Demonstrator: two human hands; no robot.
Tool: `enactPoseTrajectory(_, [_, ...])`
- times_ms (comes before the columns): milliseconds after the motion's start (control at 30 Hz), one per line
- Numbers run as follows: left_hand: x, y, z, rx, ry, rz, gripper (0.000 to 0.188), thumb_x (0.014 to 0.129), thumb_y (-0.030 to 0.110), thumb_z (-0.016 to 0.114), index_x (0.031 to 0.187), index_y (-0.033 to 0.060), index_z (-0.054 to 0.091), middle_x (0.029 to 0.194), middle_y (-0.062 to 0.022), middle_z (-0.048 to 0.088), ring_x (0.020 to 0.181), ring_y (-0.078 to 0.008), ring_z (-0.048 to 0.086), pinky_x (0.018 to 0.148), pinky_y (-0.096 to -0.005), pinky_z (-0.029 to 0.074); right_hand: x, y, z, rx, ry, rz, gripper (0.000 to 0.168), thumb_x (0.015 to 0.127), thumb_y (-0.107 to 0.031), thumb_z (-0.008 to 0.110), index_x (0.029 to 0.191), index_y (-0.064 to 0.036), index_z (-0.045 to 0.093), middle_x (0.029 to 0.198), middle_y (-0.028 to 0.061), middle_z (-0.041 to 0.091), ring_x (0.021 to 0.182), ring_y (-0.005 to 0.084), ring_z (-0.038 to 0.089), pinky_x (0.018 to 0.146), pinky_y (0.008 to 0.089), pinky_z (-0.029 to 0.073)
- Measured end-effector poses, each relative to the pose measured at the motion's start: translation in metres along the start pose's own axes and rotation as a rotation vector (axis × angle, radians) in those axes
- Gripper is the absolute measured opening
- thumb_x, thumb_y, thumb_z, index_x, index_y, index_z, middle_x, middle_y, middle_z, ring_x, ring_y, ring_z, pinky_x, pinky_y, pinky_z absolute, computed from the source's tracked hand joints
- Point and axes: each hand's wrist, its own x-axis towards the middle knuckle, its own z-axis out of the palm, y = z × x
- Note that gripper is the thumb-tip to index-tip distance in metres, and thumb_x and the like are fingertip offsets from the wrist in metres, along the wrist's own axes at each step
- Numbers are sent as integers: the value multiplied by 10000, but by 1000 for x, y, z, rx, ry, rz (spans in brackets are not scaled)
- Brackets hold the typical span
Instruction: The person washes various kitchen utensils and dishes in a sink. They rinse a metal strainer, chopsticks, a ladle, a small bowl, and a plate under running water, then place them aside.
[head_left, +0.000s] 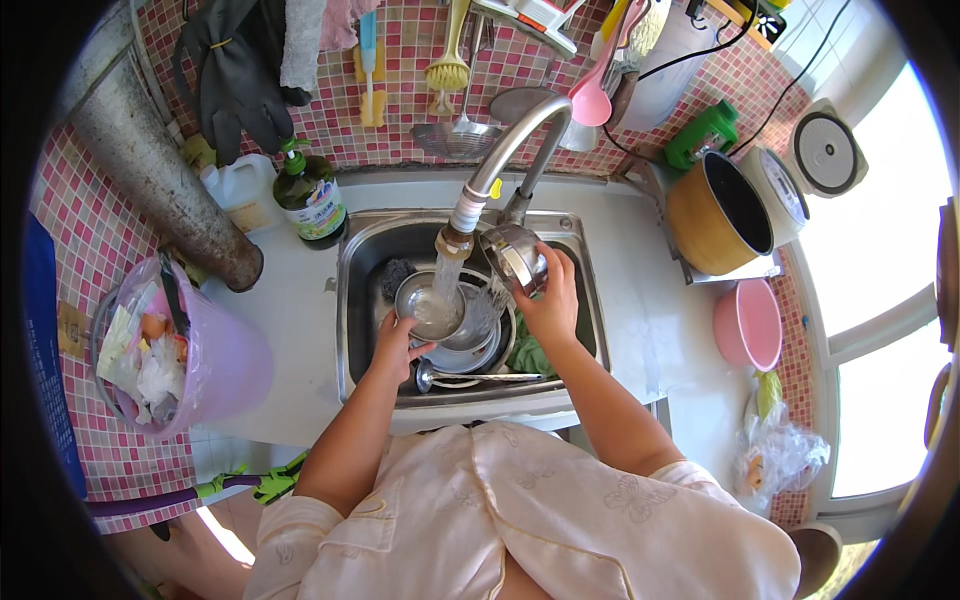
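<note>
Water runs from the faucet (465, 214) into a small metal bowl (430, 306), which my left hand (393, 346) grips by its near left rim. My right hand (550, 300) holds a second metal bowl (516, 259) tipped on its side, and water spills down from it. Beneath both bowls, more bowls and dishes (469, 360) sit stacked in the stainless steel sink (346, 360). A metal ladle (480, 376) lies across the near side of the stack. Green leaves or cloth (531, 349) show at the right, partly hidden by my right hand. A dark scouring pad (397, 277) rests at the sink's left.
Left of the sink stand a green pump bottle (311, 202), a white jug (241, 191) and a purple trash bin (232, 360). A rusty pipe (161, 165) slants down there. At right are a golden pot (705, 217) and pink basin (748, 322). Utensils hang behind the faucet.
</note>
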Motion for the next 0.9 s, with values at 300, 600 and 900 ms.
enactPoseTrajectory(300, [25, 0, 29, 67, -91, -116, 373, 763, 181, 445, 1125, 109, 395, 987, -90, 502, 808, -219, 540, 621, -357, 507, -20, 26, -21, 39, 77, 243, 542, 637, -79, 647, 1122, -96, 407, 993, 96, 442, 599, 137, 501, 575, 266, 437])
enactPoseTrajectory(600, [33, 4, 31, 114, -59, -282, 320, 753, 210, 506, 1014, 45, 423, 923, -124, 495, 756, -237, 540, 599, -365, 525, -33, 54, -19, 85, 96, 353, 561, 637, -100, 650, 1137, -83, 398, 934, 123, 448, 644, 183, 491, 571, 274, 426])
enactPoseTrajectory(900, [19, 14, 41, 1020, 141, 784, 668, 545, 112, 684, 1142, 37, 394, 1011, -146, 482, 888, -253, 510, 751, -339, 423, -37, 67, -12, 103, 107, 352, 560, 632, -102, 648, 1135, -85, 401, 923, 113, 450, 605, 168, 464, 561, 265, 418])
